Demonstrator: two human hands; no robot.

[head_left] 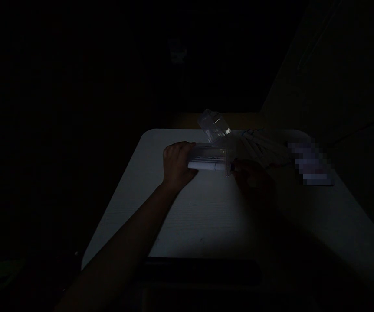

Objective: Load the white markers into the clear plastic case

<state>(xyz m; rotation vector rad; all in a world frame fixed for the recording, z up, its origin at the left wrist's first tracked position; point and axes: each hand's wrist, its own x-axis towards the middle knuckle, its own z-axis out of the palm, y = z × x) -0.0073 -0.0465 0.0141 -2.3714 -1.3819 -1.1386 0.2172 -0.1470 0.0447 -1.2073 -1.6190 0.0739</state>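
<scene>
In very dim light, a clear plastic case (206, 151) lies on its side on the white table, its opening toward the right. Long white marker pens (205, 166) show inside it. My left hand (177, 162) is wrapped around the closed left end of the case. At the opening, my right hand (250, 177) pinches the dark end of one marker, whose white barrel lies within the case; shadow hides most of these fingers. A clear lid (214, 125) stands tilted behind the case.
More white markers (261, 145) lie in a loose bunch to the right of the case. A phone-like device with a pixelated face (312, 162) is farther right. The white tabletop (196, 216) has a rounded far edge, with a wall on the right.
</scene>
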